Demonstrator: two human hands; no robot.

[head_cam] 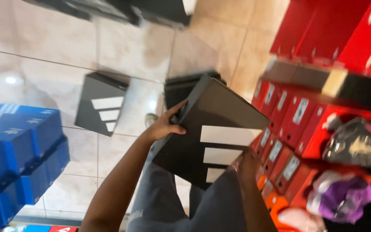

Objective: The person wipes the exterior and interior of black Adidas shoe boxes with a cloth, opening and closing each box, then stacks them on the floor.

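I hold a dark grey shoebox [207, 129] with three white stripes on its lid, tilted in front of me. My left hand [166, 124] grips its upper left edge, fingers curled over the rim. Its lower right side rests against my right hand [246, 165], which is blurred. Under the box my grey trousers [159, 202] show. The whole frame is motion-blurred.
Another dark striped shoebox [101, 103] lies on the glossy tiled floor [35, 73], and one more [181, 88] sits behind the held box. Blue boxes [18, 150] are stacked at left. Red boxes [297, 124] fill shelves at right, with bagged shoes [357, 141] near them.
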